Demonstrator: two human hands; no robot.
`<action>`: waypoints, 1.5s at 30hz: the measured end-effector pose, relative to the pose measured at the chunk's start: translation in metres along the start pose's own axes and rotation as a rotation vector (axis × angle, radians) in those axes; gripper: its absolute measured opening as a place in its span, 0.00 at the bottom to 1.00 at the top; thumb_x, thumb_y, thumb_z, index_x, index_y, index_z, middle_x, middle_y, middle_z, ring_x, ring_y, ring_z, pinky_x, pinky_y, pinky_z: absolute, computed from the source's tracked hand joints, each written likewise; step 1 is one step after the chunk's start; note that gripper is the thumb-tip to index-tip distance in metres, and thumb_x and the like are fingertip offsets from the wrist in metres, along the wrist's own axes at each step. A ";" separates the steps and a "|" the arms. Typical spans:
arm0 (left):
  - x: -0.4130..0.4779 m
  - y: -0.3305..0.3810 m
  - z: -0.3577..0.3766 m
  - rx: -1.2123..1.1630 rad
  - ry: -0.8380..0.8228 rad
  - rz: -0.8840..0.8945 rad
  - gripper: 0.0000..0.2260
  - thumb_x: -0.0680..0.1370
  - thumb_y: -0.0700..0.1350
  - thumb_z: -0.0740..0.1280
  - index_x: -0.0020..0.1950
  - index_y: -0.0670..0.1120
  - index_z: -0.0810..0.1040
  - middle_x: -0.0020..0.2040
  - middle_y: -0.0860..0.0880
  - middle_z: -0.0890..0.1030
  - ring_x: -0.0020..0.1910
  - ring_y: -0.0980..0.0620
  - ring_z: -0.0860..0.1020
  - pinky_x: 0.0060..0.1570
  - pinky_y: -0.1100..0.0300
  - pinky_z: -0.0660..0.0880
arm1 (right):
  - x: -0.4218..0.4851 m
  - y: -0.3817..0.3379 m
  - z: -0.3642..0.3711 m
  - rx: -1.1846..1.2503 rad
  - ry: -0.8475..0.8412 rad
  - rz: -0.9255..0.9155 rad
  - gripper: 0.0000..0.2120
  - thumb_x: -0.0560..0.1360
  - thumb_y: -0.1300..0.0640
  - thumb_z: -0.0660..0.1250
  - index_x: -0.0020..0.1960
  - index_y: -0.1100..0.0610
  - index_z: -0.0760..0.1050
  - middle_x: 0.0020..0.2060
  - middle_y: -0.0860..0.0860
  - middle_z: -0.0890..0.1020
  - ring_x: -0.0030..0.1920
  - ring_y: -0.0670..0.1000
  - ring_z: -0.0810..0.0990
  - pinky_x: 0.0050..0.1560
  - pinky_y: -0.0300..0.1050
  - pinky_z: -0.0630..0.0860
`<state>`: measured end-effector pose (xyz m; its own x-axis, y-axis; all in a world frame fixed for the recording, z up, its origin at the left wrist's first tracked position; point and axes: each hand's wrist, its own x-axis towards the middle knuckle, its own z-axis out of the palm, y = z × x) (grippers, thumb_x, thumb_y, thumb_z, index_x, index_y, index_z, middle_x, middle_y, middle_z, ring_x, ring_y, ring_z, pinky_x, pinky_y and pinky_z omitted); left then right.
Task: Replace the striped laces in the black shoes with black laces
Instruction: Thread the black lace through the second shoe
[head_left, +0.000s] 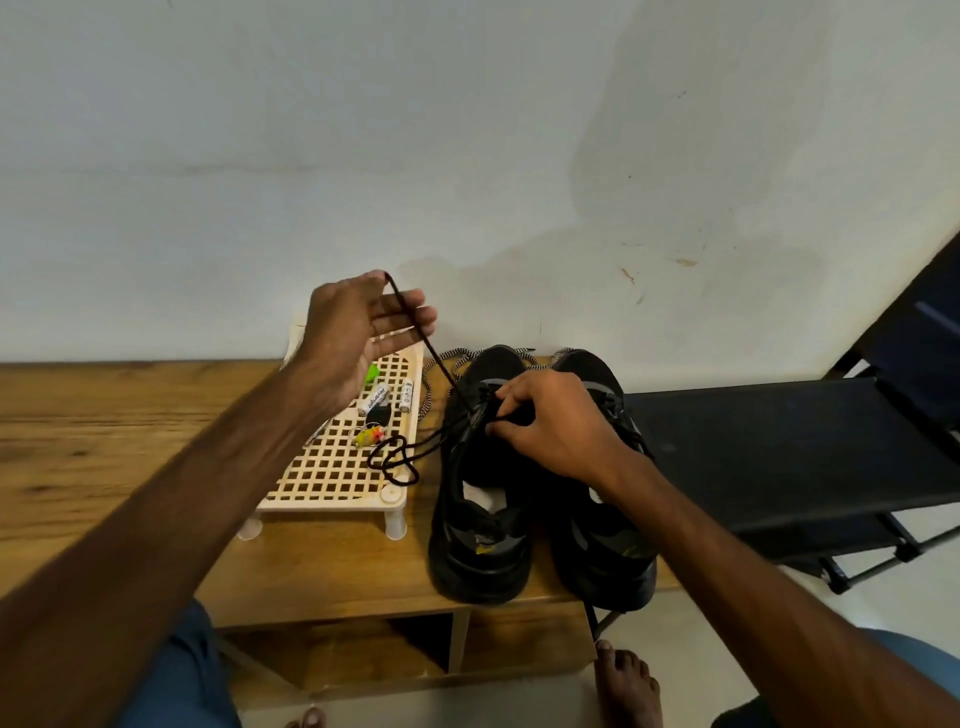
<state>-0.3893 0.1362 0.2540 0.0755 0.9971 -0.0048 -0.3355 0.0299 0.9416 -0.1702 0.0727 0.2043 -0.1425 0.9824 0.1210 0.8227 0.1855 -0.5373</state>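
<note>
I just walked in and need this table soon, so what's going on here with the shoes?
A person is lacing a pair of black shoes on the wooden table. The left hand holds a black round lace raised and taut, while the right hand pinches it at the left-side shoe's eyelets. Slack loops over a cream plastic lattice rack. Black-and-white striped laces lie loose behind the shoes.

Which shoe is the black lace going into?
The shoe next to the cream tray: the black lace runs from the left hand to its eyelets.
</note>
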 end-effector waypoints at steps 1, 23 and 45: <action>0.001 -0.002 -0.001 -0.038 -0.029 -0.051 0.05 0.84 0.40 0.58 0.51 0.43 0.72 0.38 0.47 0.81 0.33 0.52 0.81 0.34 0.57 0.80 | 0.000 0.000 -0.002 0.023 0.030 0.002 0.02 0.75 0.55 0.77 0.45 0.53 0.87 0.48 0.46 0.86 0.51 0.45 0.83 0.56 0.47 0.81; -0.009 -0.009 0.015 0.389 -0.299 0.115 0.11 0.84 0.51 0.63 0.46 0.47 0.75 0.26 0.56 0.67 0.22 0.58 0.61 0.22 0.68 0.63 | -0.012 0.004 -0.006 0.082 0.009 0.109 0.16 0.72 0.50 0.79 0.57 0.50 0.80 0.50 0.45 0.80 0.49 0.44 0.79 0.53 0.44 0.80; 0.005 -0.015 -0.005 1.125 -0.476 0.355 0.05 0.76 0.49 0.75 0.41 0.52 0.88 0.31 0.52 0.82 0.28 0.52 0.73 0.33 0.53 0.69 | -0.009 0.005 0.005 -0.005 0.067 0.281 0.19 0.71 0.50 0.76 0.60 0.54 0.77 0.47 0.48 0.80 0.49 0.50 0.81 0.53 0.50 0.83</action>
<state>-0.3882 0.1405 0.2382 0.5522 0.8079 0.2059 0.5549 -0.5405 0.6324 -0.1678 0.0650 0.1963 0.1278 0.9915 0.0231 0.8274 -0.0937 -0.5537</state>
